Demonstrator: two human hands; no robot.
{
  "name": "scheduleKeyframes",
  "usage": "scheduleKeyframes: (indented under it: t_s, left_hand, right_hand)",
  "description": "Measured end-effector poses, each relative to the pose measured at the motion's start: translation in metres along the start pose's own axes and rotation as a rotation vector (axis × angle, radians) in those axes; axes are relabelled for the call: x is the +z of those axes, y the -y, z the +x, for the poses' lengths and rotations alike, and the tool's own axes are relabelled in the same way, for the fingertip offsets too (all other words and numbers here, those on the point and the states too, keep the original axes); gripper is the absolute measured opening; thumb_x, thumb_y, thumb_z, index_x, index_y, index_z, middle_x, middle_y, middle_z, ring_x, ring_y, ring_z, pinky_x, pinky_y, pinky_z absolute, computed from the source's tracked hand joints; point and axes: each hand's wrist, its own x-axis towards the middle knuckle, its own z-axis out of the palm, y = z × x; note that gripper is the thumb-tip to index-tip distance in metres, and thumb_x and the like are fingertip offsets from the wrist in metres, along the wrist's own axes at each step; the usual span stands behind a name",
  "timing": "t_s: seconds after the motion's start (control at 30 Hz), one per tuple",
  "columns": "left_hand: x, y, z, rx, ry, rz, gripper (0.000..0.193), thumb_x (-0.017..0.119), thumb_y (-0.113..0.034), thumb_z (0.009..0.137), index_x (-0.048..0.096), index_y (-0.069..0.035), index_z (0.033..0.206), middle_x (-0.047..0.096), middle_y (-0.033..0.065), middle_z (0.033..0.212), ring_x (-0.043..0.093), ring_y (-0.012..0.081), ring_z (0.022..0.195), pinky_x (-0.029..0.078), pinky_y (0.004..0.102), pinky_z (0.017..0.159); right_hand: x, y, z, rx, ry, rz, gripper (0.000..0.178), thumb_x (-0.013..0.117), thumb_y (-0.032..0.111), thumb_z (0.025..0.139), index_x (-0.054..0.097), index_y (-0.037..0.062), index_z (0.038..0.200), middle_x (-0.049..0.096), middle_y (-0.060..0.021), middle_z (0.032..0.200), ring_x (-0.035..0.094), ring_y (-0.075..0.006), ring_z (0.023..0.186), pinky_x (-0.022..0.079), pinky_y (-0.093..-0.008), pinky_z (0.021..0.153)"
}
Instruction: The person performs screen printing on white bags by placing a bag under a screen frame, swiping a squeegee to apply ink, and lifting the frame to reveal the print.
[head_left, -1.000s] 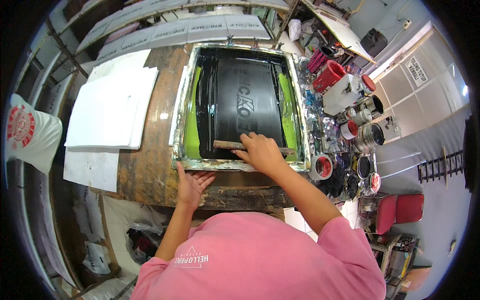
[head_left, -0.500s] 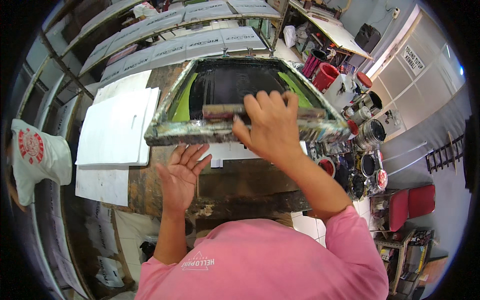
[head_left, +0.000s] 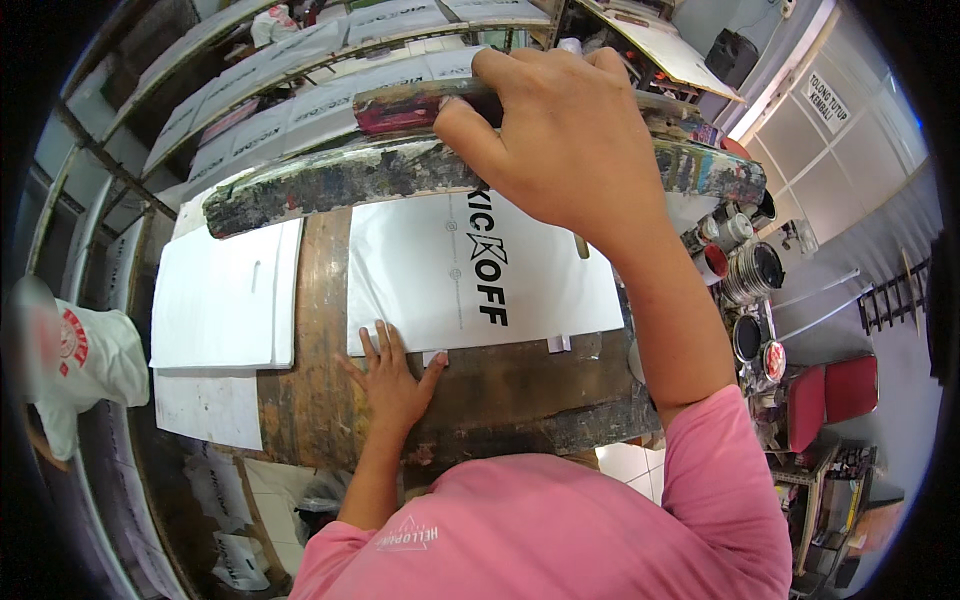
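My right hand [head_left: 570,150] is closed round the wooden handle of a squeegee [head_left: 390,108], above the near rail of a screen-printing frame [head_left: 320,182]. The paint-stained frame is tilted up, its near rail well off the table, and its mesh is out of sight. Below it a flat white bag [head_left: 550,285] with bold black lettering and a slot handle lies on the wooden table [head_left: 325,370]. My left hand [head_left: 392,390] is open, fingers spread, with its fingertips at the bag's near left edge. A small white tab [head_left: 435,358] sits beside its thumb.
A stack of white bags [head_left: 220,300] lies on the table's left. Racks [head_left: 250,75] of printed bags stand behind. Ink cans [head_left: 750,270] crowd the right side, near a red chair [head_left: 850,388]. Another person in a white shirt [head_left: 110,350] is at far left.
The frame's near side has swung up with the squeegee and my right hand, uncovering the printed bag. My left hand has turned from palm up to palm down at the bag's edge.
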Motion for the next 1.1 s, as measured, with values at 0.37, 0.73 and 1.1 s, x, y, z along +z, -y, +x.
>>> scheduleKeyframes:
  t_s: [0.37, 0.73, 1.1]
  left_hand:
    - [-0.073, -0.012, 0.064, -0.035, -0.562, -0.658, 0.040, 0.066, -0.018, 0.101, 0.067, 0.001, 0.137, 0.061, 0.0257, 0.145, 0.052, 0.0351, 0.144, 0.017, 0.0514, 0.129]
    - [-0.074, 0.158, 0.000, -0.360, -0.745, -0.825, 0.040, 0.062, -0.013, 0.102, 0.066, 0.000, 0.139, 0.056, 0.0231, 0.152, 0.055, 0.0329, 0.140, 0.033, 0.0423, 0.121]
    - [-0.086, 0.197, -0.007, -0.443, -0.808, -0.327, 0.061, 0.071, -0.021, 0.099, 0.052, 0.005, 0.150, 0.052, 0.0298, 0.152, 0.045, 0.0371, 0.146, 0.038, 0.0476, 0.119]
  right_hand:
    - [-0.004, -0.002, 0.010, 0.007, 0.060, 0.004, 0.048, 0.058, 0.047, 0.092, 0.074, 0.0025, 0.083, 0.074, -0.0161, 0.083, 0.070, -0.0336, 0.081, 0.043, -0.0510, 0.085]
    - [-0.008, 0.003, 0.003, 0.045, 0.108, -0.002, 0.048, 0.058, 0.046, 0.094, 0.074, 0.0011, 0.087, 0.072, -0.0175, 0.083, 0.069, -0.0344, 0.085, 0.042, -0.0502, 0.087]
    - [-0.007, 0.008, -0.002, 0.037, 0.100, 0.002, 0.047, 0.059, 0.046, 0.094, 0.072, 0.0020, 0.088, 0.071, -0.0158, 0.081, 0.068, -0.0348, 0.083, 0.043, -0.0496, 0.084]
